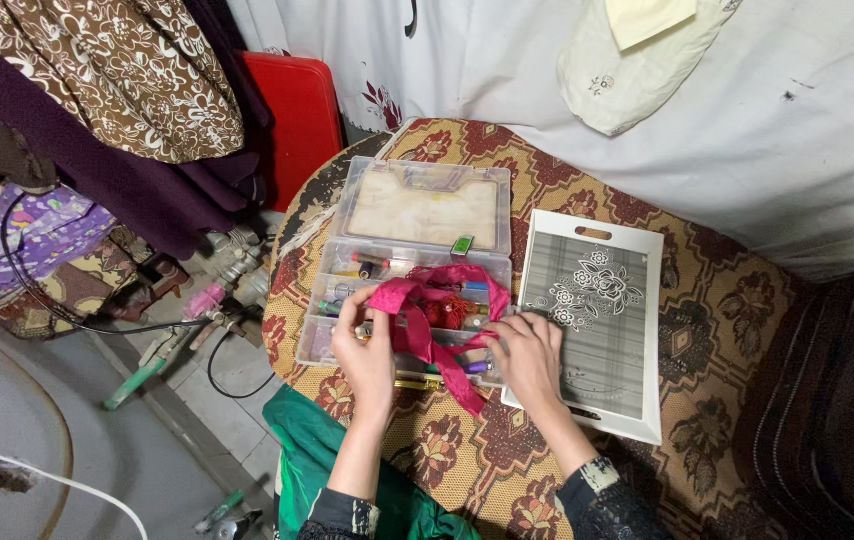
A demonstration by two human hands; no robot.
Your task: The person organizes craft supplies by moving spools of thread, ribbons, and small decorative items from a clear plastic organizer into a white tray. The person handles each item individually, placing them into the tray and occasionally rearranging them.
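1. The left hand (pixel 365 352) pinches one end of the pink ribbon (pixel 425 312) at the near edge of the clear box (pixel 402 268).
2. The right hand (pixel 527 352) rests at the right side of the box, with fingers bent near the ribbon; I cannot tell if it grips it.
3. The ribbon lies across the spools (pixel 444 312) in the box, on the patterned tabletop (pixel 717 300), beside the white tray (pixel 597 320).
4. To do it well, I think the ribbon should be lifted slowly and kept flat, so it does not catch the spools.
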